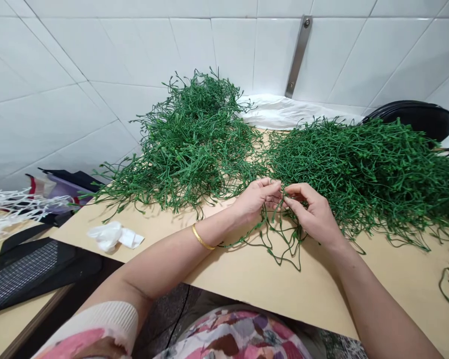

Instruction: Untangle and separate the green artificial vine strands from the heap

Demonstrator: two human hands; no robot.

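**Q:** Grip status?

**A:** L hand (256, 199) & R hand (310, 213) both closed, fingertips pinching a green wiry sprig (280, 238) betw. them; hands nearly touching.

**Q:** Handling?

**A:** Est. light, springy, thin-stemmed; side shoots prone to snag. Best hold: main stem nr. fingertips, not loose tips.

**Q:** Location?

**A:** Sprig trails below grip onto tan board (224, 294). Past grip, L heap (183, 144) & R heap (362, 174) of same greenery.

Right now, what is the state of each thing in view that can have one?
left hand: pinching the loose green stems
right hand: pinching the same stems
left heap of green stems: tangled, piled high
right heap of green stems: tangled, spread wide
white tissue: crumpled
gold bangle: on left wrist
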